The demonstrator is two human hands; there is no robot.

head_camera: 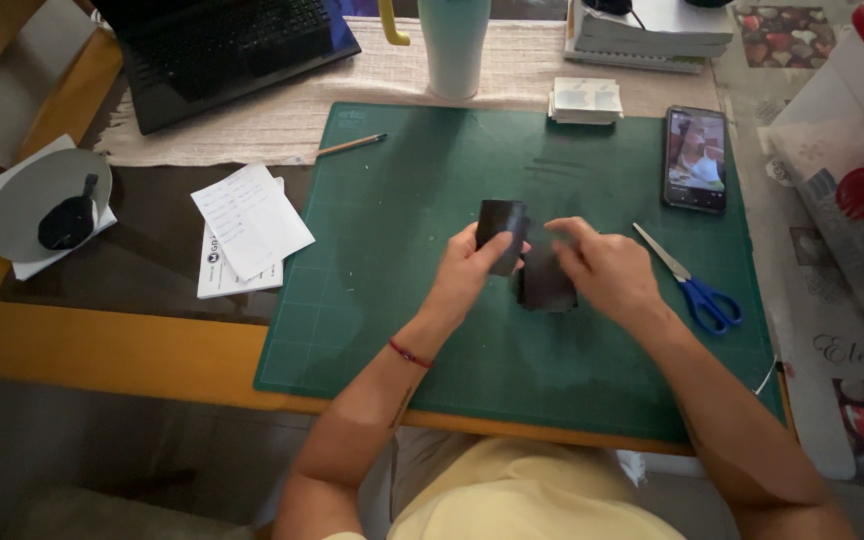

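Head cam: left hand (467, 268) pinches a small black folded card sheet (502, 232) upright w/ thumb in front, prob to keep the fold tight. Right hand (604, 270) presses fingers down on the flat black part (544, 285), pinning it mid green cutting mat (392, 230). Blue-handled scissors (697, 285) lie just right, phone (696, 160) far right, within reach.
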